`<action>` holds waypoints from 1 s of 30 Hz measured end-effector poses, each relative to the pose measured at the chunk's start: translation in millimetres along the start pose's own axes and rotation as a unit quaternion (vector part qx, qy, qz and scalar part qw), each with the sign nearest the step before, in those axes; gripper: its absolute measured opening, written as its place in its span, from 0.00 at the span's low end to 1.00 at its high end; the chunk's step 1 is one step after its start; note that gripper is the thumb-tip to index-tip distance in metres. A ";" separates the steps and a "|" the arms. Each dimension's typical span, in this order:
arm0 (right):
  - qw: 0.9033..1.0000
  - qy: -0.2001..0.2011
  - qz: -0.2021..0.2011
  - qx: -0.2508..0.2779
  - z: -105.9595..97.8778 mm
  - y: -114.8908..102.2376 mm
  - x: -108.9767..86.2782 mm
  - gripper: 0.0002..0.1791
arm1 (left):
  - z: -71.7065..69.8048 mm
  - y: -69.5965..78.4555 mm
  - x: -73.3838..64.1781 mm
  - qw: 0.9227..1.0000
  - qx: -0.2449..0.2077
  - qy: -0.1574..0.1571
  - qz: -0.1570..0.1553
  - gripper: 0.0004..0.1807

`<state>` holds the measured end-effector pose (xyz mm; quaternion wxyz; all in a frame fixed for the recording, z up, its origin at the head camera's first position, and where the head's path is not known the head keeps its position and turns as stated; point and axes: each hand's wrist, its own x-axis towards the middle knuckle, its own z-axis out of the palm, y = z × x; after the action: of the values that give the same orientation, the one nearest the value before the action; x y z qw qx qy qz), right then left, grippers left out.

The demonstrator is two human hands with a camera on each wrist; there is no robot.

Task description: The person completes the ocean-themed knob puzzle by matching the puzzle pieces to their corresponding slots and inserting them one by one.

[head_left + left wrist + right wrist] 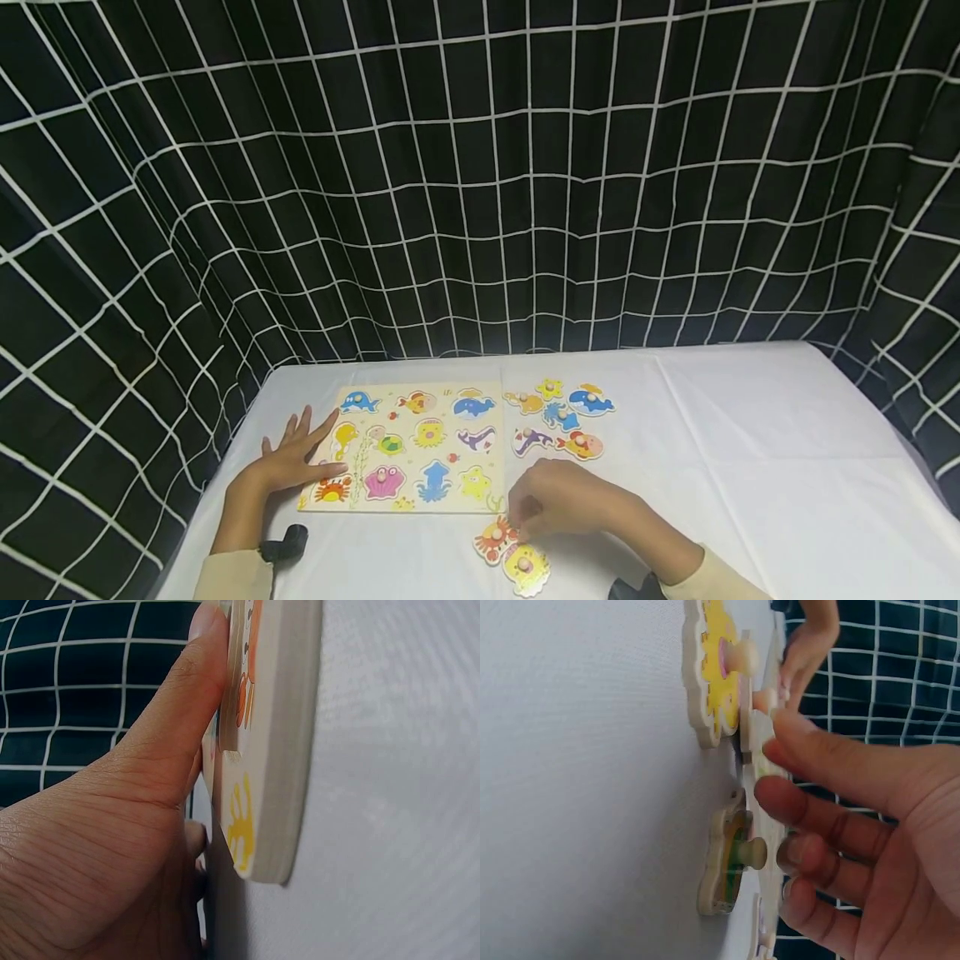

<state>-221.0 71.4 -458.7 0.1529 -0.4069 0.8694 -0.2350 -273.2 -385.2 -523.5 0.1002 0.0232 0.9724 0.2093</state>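
My left hand [288, 462] lies with spread fingers on the left edge of a wooden sea-animal puzzle board [408, 505]. Its thumb [176, 705] rests on the board beside the crab picture. A pink shell piece [383, 482] with a knob sits in the board. My right hand [562, 498] hovers off the board's lower right corner with fingers bent and apart, holding nothing. Close by lie a crab piece [492, 540] and a yellow jellyfish piece [527, 570]. A green and yellow knobbed piece [735, 862] lies under the right hand, hidden in the head view.
Right of the board lie several loose pieces: a whale [591, 402], a starfish [550, 388], a blue squid [561, 416], a seahorse [523, 402], a purple dolphin-like piece [532, 442] and a fish [581, 445]. A white cloth [712, 433] covers the table. Dark checked curtains [525, 208] surround it.
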 end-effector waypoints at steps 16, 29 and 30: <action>0.995 -0.090 -0.028 0.033 7.6 -6.0 -3.1 0.11 | -3.8 4.4 -4.4 1.000 -0.007 -0.010 0.000 0.64; 0.993 -0.104 -0.045 0.016 9.9 -6.2 -4.2 0.11 | 5.6 -10.0 4.8 1.000 0.006 0.005 0.002 0.65; 0.993 -0.104 -0.043 0.016 9.8 -6.2 -4.2 0.11 | 5.9 -9.8 5.0 1.000 0.007 0.006 0.003 0.65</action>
<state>-210.0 68.4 -463.3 0.2393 -0.4633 0.8266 -0.2117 -277.0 -391.3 -533.7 0.0937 0.0253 0.9743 0.2033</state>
